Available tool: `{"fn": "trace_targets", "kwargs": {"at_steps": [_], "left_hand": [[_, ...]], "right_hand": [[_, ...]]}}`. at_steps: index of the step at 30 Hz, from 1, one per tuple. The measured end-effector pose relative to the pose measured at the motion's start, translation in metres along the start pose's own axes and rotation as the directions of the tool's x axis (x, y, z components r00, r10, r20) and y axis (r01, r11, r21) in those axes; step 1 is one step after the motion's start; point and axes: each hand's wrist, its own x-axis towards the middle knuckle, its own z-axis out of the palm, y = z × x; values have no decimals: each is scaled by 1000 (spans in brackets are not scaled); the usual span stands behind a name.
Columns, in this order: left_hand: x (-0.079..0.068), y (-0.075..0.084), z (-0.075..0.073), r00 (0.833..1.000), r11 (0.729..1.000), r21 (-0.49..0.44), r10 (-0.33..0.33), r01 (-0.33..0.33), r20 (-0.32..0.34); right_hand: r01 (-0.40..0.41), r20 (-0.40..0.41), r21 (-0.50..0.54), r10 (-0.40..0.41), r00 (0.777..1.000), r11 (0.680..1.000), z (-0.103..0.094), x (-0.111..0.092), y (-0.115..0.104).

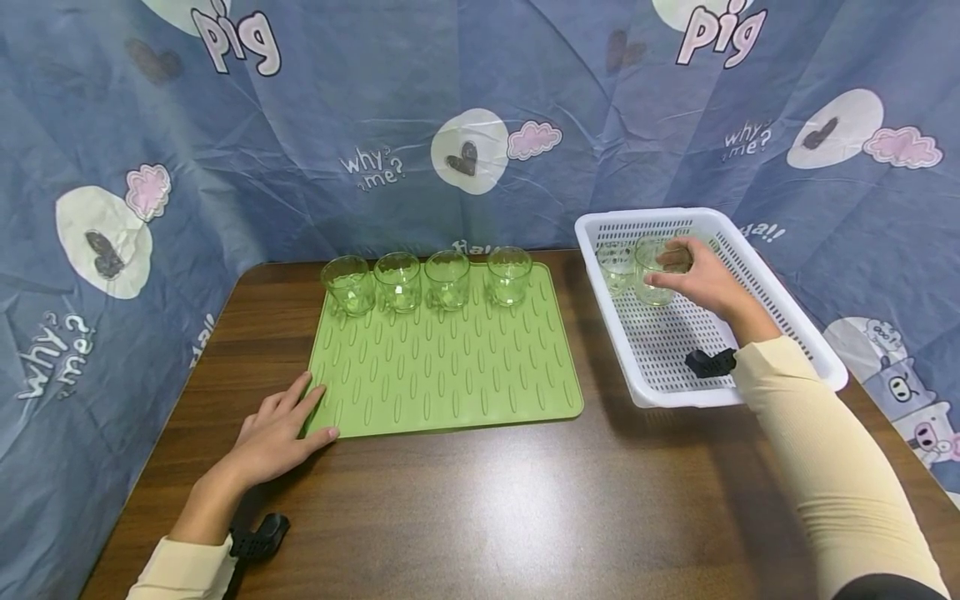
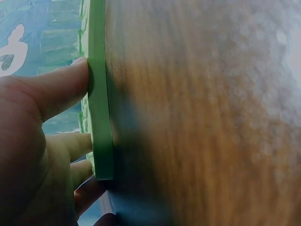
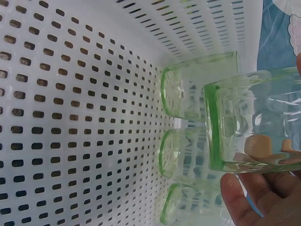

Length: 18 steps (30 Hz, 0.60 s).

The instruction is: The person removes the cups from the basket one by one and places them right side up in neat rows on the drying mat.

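My right hand (image 1: 705,279) grips a clear, green-tinted drinking glass (image 3: 256,120) over the far part of a white plastic basket (image 1: 636,367). In the right wrist view its fingers and thumb lie round the glass, and its base faces the perforated basket floor. Other glasses (image 3: 200,87) stand in the basket behind it. At the left, my left hand (image 1: 273,437) rests on the near-left corner of a ribbed green drying mat (image 1: 450,375), fingers spread over its edge. Several matching glasses (image 1: 447,283) stand in a row along the mat's far edge.
The mat and basket sit side by side on a brown wooden table (image 1: 480,517), with the basket at the right. A blue printed cloth (image 1: 375,100) hangs behind the table. The basket's raised rim (image 1: 787,312) surrounds the glasses in it.
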Motion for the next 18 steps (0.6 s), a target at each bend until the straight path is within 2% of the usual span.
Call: {"fn": "trace_targets", "kwargs": {"at_steps": [10, 18], "left_hand": [[0, 2, 0, 1000, 1000, -7, 2, -2, 9], [0, 1, -1, 1000, 1000, -7, -1, 1, 9]], "right_hand": [[25, -21, -82, -27, 999, 996, 2, -4, -7], [115, -29, -133, -120, 992, 984, 2, -10, -28]]}}
